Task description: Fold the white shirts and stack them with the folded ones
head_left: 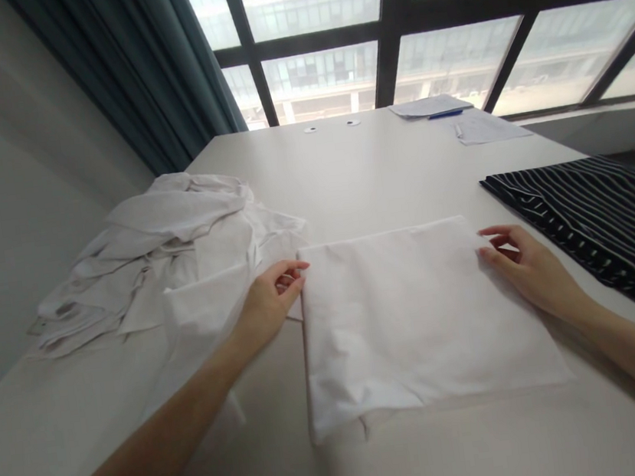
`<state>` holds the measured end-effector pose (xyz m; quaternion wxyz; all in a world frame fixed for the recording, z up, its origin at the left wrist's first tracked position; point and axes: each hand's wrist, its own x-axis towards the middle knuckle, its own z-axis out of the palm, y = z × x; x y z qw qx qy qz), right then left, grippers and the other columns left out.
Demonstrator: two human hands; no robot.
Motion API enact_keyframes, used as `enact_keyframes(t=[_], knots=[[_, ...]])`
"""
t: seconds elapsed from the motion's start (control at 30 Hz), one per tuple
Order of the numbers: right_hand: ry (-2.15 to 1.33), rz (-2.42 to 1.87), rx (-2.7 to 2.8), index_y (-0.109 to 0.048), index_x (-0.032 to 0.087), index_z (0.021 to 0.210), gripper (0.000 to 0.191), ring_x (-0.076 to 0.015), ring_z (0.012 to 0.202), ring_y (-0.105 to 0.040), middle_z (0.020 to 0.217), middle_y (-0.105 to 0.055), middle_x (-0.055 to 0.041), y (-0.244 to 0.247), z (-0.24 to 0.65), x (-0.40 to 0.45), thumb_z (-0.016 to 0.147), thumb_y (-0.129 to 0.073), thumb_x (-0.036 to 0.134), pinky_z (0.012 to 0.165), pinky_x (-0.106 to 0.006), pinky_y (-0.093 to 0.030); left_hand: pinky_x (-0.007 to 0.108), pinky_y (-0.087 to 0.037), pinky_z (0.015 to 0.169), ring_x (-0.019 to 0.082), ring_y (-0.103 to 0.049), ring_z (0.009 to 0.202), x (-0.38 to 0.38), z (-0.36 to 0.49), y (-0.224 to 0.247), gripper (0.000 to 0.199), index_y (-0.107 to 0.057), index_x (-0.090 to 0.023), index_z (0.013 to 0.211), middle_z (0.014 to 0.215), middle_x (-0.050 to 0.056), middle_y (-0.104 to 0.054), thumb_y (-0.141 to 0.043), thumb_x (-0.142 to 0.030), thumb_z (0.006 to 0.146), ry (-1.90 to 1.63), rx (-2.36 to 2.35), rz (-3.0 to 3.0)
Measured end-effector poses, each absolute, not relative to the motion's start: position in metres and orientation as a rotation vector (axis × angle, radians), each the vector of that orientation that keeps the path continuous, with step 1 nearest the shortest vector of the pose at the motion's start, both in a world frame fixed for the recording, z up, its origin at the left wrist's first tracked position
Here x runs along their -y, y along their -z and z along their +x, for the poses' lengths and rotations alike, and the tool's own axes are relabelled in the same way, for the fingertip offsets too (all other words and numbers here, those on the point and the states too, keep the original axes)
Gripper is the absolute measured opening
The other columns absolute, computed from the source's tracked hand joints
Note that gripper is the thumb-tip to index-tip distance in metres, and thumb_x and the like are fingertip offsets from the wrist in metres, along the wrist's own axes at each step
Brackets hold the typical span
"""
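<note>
A white cloth (414, 319), folded into a rough rectangle, lies on the white table (344, 173) in front of me. My left hand (273, 301) is at its upper left corner, thumb and forefinger closed together on the edge. On the other side, my right hand (521, 267) is beside the upper right edge, its thumb and forefinger a little apart with nothing visible between them. The cloth's near edge is slightly wrinkled and uneven.
A loose heap of white cloth (178, 232) covers the table's left side and reaches under my left forearm. Black striped fabric (610, 217) lies at the right. Papers (429, 106) and a blue pen (445, 114) are at the far edge, near the windows.
</note>
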<state>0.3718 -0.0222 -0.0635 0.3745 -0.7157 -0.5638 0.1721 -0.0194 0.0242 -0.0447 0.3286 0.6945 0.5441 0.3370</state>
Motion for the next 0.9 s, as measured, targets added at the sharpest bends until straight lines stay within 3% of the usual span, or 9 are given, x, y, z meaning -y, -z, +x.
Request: enact_keyframes(t=[0.13,0.43,0.7,0.9], knots=[[-0.456,-1.845,1.440,-0.058,0.024,0.111,0.046,-0.0229,0.076,-0.065,0.095,-0.065,-0.0063,0.065,0.374,0.022,0.080,-0.057,0.057,0.063,-0.033,-0.044,0.028,-0.048,0.071,0.017,-0.059,0.078,-0.023,-0.018,0.045,0.038,-0.072,-0.014,0.105,0.093,0.007,-0.069,-0.061,-0.039,0.079,-0.923,-1.403,1.793],[-0.468,-1.834,1.455,-0.059,0.024,0.110,0.045,-0.0227,0.075,-0.064,0.092,-0.065,-0.0056,0.063,0.373,0.022,0.080,-0.057,0.058,0.063,-0.033,-0.045,0.024,-0.036,0.058,0.011,-0.042,0.060,-0.019,-0.017,0.046,0.039,-0.075,-0.018,0.108,0.069,-0.001,-0.055,-0.065,-0.040,0.077,-0.834,-1.388,1.795],[-0.536,-1.785,1.566,-0.060,0.024,0.110,0.049,-0.0179,0.067,-0.059,0.084,-0.060,-0.0026,0.056,0.379,0.021,0.077,-0.062,0.060,0.058,-0.030,-0.042,0.024,-0.038,0.062,0.012,-0.043,0.061,-0.022,-0.018,0.047,0.034,-0.076,-0.018,0.105,0.067,-0.002,-0.055,-0.061,-0.032,0.078,-0.831,-1.360,1.840],[-0.672,-1.709,1.627,-0.058,0.028,0.119,0.050,-0.0142,0.064,-0.054,0.085,-0.053,0.0003,0.058,0.392,0.019,0.079,-0.064,0.057,0.053,-0.026,-0.039,0.023,-0.034,0.056,0.013,-0.044,0.059,-0.023,-0.018,0.046,0.035,-0.074,-0.017,0.107,0.065,-0.001,-0.057,-0.058,-0.034,0.080,-0.836,-1.420,1.843]])
